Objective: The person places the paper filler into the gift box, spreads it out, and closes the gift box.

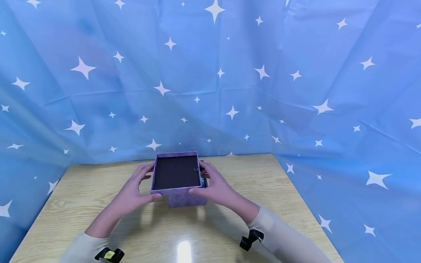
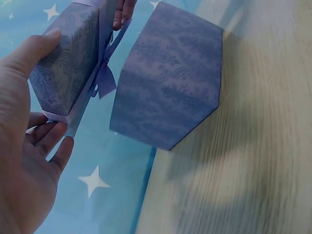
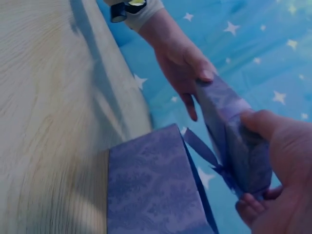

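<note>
Both hands hold a purple patterned box lid [image 1: 177, 172] above the table, its black inside facing the head camera. My left hand [image 1: 135, 188] grips the lid's left side, thumb at the near corner. On the opposite side my right hand [image 1: 218, 186] grips it, thumb along the near edge. A purple ribbon bow [image 2: 105, 80] hangs from the lid's outer face in the left wrist view. Below the lid the matching box [image 1: 186, 200] stands on the table, mostly covered by the lid in the head view. Its contents are largely hidden.
The light wood table [image 1: 79, 197] ends at a blue curtain [image 1: 197, 65] with white stars, at the back and sides. Each wrist wears a small black camera, such as the right wrist camera [image 1: 251, 239]. Light glares off the table's near part.
</note>
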`<action>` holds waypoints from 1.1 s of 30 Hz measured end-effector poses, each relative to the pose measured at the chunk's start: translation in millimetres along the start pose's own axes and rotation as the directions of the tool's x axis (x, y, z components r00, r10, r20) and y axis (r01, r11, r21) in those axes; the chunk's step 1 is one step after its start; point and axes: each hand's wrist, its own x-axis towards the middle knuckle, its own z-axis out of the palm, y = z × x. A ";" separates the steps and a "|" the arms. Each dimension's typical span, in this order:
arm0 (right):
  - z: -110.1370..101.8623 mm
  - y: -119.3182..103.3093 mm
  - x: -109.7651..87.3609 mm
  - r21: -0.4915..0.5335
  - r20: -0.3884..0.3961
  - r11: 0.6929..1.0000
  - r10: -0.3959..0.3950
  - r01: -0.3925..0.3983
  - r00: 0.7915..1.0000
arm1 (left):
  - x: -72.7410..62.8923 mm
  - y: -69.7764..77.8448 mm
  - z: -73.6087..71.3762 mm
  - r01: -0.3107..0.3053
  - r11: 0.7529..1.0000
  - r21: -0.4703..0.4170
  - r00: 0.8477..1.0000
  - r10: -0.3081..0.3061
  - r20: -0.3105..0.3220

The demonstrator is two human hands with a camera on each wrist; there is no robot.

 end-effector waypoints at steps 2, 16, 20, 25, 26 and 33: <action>-3.5 2.9 -2.1 0.015 -0.012 1.000 -0.011 0.011 1.000 | 1.5 0.4 3.9 -0.006 1.000 -0.009 1.000 0.006 0.008; -18.4 13.3 -21.6 0.066 -0.028 0.998 0.014 -0.012 0.999 | 7.4 4.9 20.7 -0.007 1.000 0.005 0.997 0.007 0.072; -18.4 13.5 -22.5 0.049 -0.030 0.999 0.003 -0.002 1.000 | 7.4 7.1 20.9 0.008 1.000 0.000 0.997 -0.008 0.074; -17.9 16.3 -21.7 0.051 -0.018 0.998 -0.031 0.032 0.999 | 9.2 6.0 21.8 0.015 1.000 -0.015 0.996 -0.014 0.088; -17.9 17.2 -21.5 0.053 -0.014 0.998 -0.039 0.039 0.999 | 9.4 5.7 22.1 0.010 1.000 -0.011 0.996 -0.009 0.085; -18.9 26.2 -16.5 0.009 0.021 0.988 -0.153 0.152 0.988 | 9.2 5.1 20.7 -0.045 0.999 -0.030 0.999 0.045 -0.003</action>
